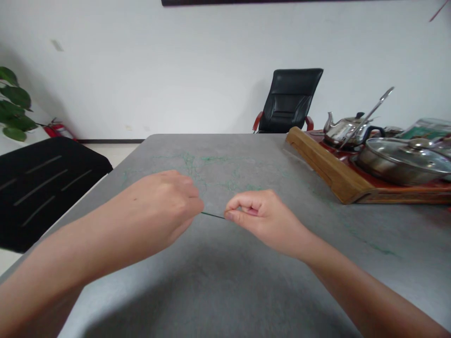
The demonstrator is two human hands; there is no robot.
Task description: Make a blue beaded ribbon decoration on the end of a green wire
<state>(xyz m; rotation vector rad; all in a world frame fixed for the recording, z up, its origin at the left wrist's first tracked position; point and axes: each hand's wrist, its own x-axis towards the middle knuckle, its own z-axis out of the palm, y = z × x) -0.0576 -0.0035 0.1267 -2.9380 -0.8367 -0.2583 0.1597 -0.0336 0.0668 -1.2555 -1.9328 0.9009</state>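
A short stretch of thin dark green string (213,215) runs taut between my two hands above the grey table. My left hand (169,202) is closed, its back toward me, and the string comes out by its thumb side; the fingertips are hidden. My right hand (262,216) pinches the other end between thumb and forefinger, the remaining fingers curled. Beyond the hands, loose tangled green thread (211,159) lies in thin lines on the tabletop. I cannot tell whether the held string joins it.
On the right, a wooden tea tray (338,183) bears a steel kettle (347,129) and a lidded pan (405,162). A black office chair (291,101) stands behind the grey table (225,291). Another black chair (45,188), a plant (16,103) and a fire extinguisher (59,130) are at left.
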